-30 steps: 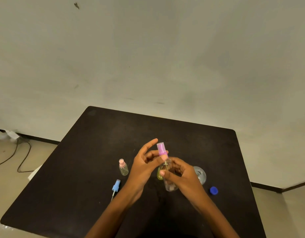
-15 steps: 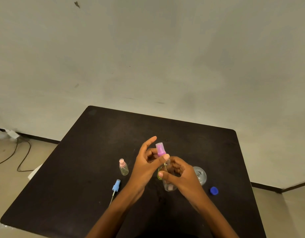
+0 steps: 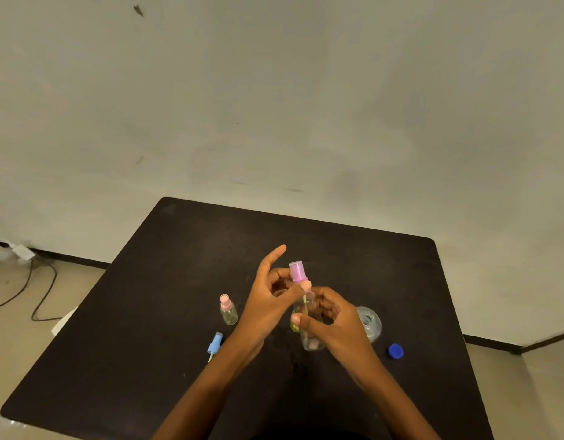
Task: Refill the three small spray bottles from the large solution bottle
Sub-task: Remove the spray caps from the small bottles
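Head view: left hand (image 3: 268, 309) pinches the purple spray head (image 3: 297, 270) at its collar, right hand (image 3: 334, 325) wraps the small clear bottle (image 3: 310, 339) above the table (image 3: 179, 281), likely light, slick plastic, best gripped round its body.

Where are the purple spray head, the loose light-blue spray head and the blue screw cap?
purple spray head (image 3: 297, 270), head view, side of its cover.
light-blue spray head (image 3: 214, 343), head view, middle of its body.
blue screw cap (image 3: 396, 350), head view, its top face.
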### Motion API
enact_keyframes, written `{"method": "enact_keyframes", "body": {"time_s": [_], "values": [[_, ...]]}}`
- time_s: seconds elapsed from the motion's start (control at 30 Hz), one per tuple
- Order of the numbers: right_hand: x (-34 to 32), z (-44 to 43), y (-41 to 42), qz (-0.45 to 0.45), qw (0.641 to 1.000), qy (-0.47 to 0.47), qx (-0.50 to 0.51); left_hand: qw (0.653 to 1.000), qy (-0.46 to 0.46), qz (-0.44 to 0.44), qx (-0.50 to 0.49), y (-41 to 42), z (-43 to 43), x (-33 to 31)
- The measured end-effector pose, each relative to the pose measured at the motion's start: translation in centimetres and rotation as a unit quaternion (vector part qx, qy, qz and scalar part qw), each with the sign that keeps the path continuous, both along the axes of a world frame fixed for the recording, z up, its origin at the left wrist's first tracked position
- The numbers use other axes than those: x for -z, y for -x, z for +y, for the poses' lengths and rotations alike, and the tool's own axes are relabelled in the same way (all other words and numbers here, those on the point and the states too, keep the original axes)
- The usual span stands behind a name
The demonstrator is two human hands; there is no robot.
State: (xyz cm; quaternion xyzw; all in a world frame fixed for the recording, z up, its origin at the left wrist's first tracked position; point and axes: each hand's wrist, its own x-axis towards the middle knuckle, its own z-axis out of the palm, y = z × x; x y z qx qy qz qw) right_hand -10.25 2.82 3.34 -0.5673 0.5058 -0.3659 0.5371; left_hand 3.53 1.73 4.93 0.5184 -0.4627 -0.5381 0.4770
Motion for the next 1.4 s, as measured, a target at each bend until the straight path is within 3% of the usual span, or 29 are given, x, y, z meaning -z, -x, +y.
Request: {"method": "enact_keyframes", "body": {"time_s": [0.13, 0.43, 0.83, 1.4], "values": [[-0.3, -0.1, -0.1, -0.015, 1.0, 0.005, 0.017, 0.999, -0.01, 0.036, 0.032, -0.4, -0.1, -0.1], [-0.1, -0.1, -0.1, -0.005, 1.0, 0.009, 0.02, 0.999, -0.004, -0.024, 0.029, -0.7, -0.5, -0.1], [-0.1, 0.0, -0.1, -0.002, 1.0, 0.011, 0.016, 0.998, -0.014, -0.03, 0.048, -1.0, -0.3, -0.5], [0.2, 0.1, -0.2, -0.016, 1.0, 0.007, 0.015, 0.998, -0.012, 0.033, 0.054, -1.1, 0.2, -0.9]]}}
